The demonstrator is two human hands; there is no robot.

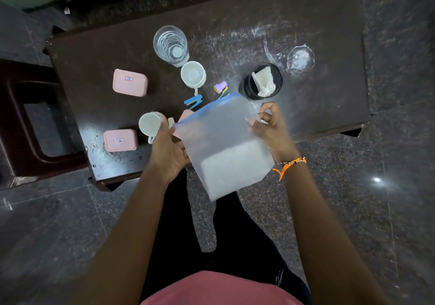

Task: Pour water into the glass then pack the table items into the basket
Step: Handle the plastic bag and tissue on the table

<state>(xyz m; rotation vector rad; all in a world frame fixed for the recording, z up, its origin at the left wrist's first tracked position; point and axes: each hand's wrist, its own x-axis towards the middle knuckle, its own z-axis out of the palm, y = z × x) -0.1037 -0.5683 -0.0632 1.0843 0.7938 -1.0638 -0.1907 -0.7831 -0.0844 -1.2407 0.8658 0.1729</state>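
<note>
Surface [329, 88]: dark, semi-gloss, heavily scuffed with pale scratches and a dried ring mark toward the far right corner. Floor [353, 210]: polished speckled stone, glossy, reflecting a light. Glass [171, 44]: clear, smooth. Two cups [193, 73] [149, 123]: white, smooth, glossy. Two lidded boxes [130, 82] [120, 140]: pink matt plastic with paper labels. Pouch [223, 146]: frosted translucent plastic, blue zip strip. Holder [262, 82]: black mesh, crumpled white paper inside.

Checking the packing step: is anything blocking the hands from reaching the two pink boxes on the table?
Partly. Both hands, left and right, hold a zip bag. The near pink box lies just beyond the left hand. The far pink box sits behind a white cup.
</note>
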